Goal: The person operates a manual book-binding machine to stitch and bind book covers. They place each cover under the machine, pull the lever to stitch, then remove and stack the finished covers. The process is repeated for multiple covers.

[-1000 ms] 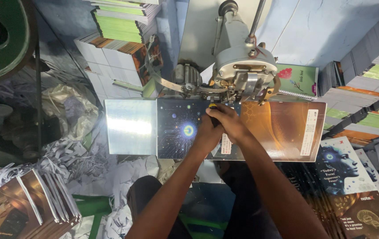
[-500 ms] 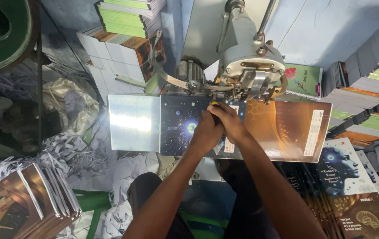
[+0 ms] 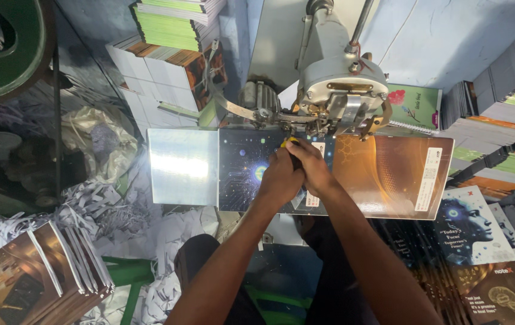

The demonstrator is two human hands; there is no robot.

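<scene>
Head view. An opened glossy book cover [image 3: 305,171] lies spread flat beneath the head of a grey metal stitching machine [image 3: 336,90], its spine line running under the machine's nose. The cover's left panel is pale and reflective, its middle panel dark blue with a starry design, its right panel orange-brown. The left hand [image 3: 278,177] and the right hand [image 3: 308,165] meet at the middle of the cover, side by side and touching, fingers curled down and pressing the sheet; a small yellow item [image 3: 290,142] shows just above the knuckles, but whether either hand grips it cannot be told. Both forearms rise from the lower edge of the view and converge, wrists roughly straight, knuckles pointing towards the machine.

Handling, as judged: the cover appears thin, light and flexible, with a slick laminated face that could slide under the fingers and crease if bent sharply; the sound hold is flat pressure close to the fold, or a pinch at the outer edges.

Surroundings: stacks of finished notebooks [image 3: 179,21] stand behind the machine, a leaning pile of brown-covered books [image 3: 35,274] lies lower left, portrait-printed covers [image 3: 468,225] lie at right, and paper shreds [image 3: 83,204] litter the floor.
</scene>
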